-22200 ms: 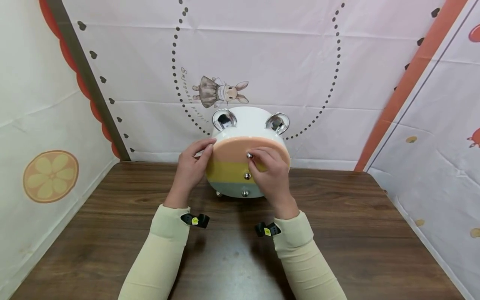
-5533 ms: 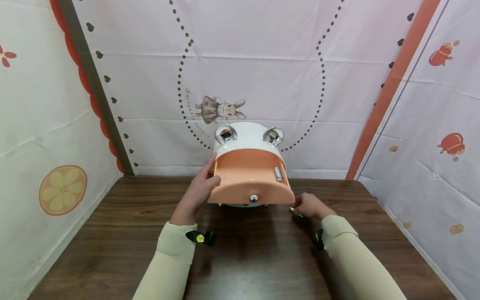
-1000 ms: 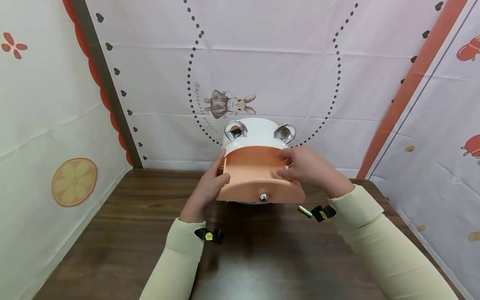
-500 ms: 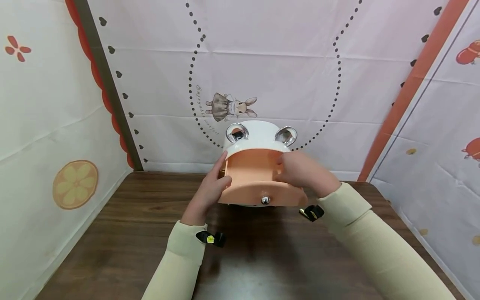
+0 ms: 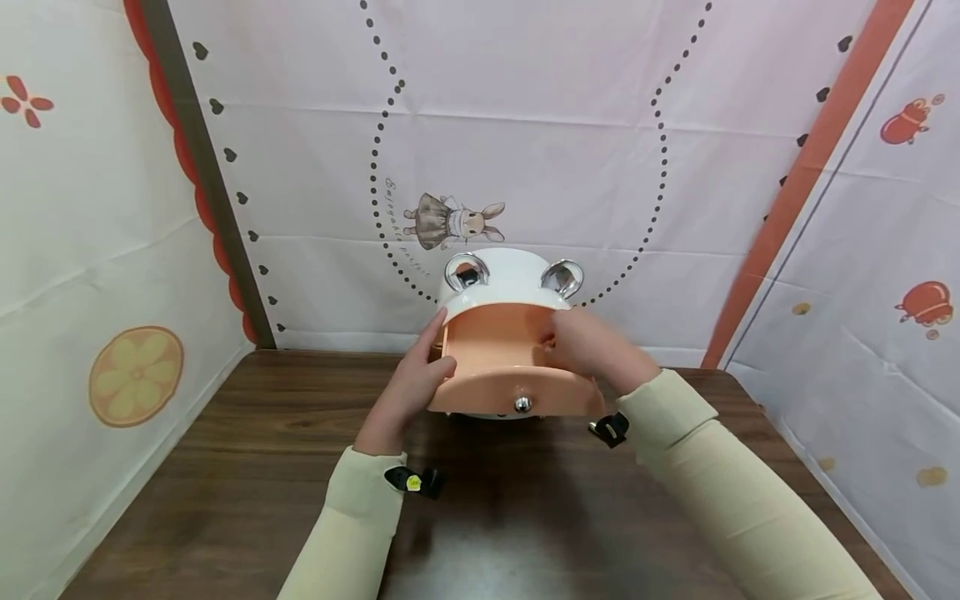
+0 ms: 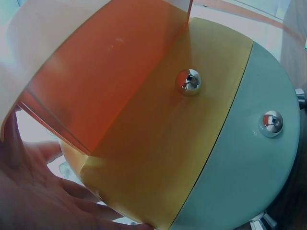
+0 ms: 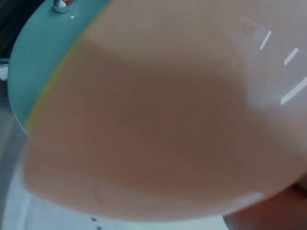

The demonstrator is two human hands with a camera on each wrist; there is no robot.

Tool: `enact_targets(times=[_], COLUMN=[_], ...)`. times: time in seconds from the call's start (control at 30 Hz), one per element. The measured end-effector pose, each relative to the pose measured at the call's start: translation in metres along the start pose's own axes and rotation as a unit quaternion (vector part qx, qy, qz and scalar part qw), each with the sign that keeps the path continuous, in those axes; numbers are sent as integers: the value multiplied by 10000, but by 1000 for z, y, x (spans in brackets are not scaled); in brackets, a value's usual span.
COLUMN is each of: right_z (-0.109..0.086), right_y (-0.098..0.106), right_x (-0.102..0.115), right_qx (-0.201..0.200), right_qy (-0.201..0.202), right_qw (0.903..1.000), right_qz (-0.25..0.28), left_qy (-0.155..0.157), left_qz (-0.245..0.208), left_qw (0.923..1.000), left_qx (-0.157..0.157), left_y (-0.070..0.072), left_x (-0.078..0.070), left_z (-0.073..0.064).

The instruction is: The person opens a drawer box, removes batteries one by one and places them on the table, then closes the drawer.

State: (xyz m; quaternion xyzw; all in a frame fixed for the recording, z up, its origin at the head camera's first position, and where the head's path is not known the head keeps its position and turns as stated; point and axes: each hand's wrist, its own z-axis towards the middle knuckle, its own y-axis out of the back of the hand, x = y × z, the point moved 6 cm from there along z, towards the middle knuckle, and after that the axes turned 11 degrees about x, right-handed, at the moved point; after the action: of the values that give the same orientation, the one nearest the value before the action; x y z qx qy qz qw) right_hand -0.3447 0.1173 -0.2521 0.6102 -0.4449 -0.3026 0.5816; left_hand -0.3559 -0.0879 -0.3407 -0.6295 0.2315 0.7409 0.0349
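Head view: right grip (image 5: 592, 346) inside orange drawer (image 5: 483, 390), fingertips half-hidden, hold unclear; left grip (image 5: 408, 385) straight-fingered.

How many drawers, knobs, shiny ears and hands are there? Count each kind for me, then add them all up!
Drawers: 3
Knobs: 3
Shiny ears: 2
Hands: 2
Total: 10

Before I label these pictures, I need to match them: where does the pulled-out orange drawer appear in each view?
Head: the orange drawer is just below and right of centre.
Left wrist: upper left, its underside showing.
Right wrist: its front panel fills most of the picture.
Landmark: the wrist views share the teal front; in head it is almost wholly hidden.
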Motion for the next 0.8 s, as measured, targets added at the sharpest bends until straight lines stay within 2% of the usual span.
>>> enact_targets(times=[0.13,0.3,0.4,0.57,0.8], right_z=[0,-4,-9,-14,-14], right_y=[-3,-4,-6,-12,-8], right_x=[-2,-2,-2,-2,-4], right_qx=[-209,-311,-227,-5,-76], right_qy=[366,631,680,772,922], right_qw=[9991,9975,9974,9970,9956], right_qz=[76,-64,-91,-19,127], left_qy=[-46,-67,-83,95,48], left_qz=[43,79,63,82,138], left_qw=[10000,9999,9999,9999,9999], left_qx=[-17,1,-10,-18,-16], left_y=[1,1,-2,-3,-1], left_x=[0,1,1,4,2], left_z=[0,-1,-3,-7,-2])
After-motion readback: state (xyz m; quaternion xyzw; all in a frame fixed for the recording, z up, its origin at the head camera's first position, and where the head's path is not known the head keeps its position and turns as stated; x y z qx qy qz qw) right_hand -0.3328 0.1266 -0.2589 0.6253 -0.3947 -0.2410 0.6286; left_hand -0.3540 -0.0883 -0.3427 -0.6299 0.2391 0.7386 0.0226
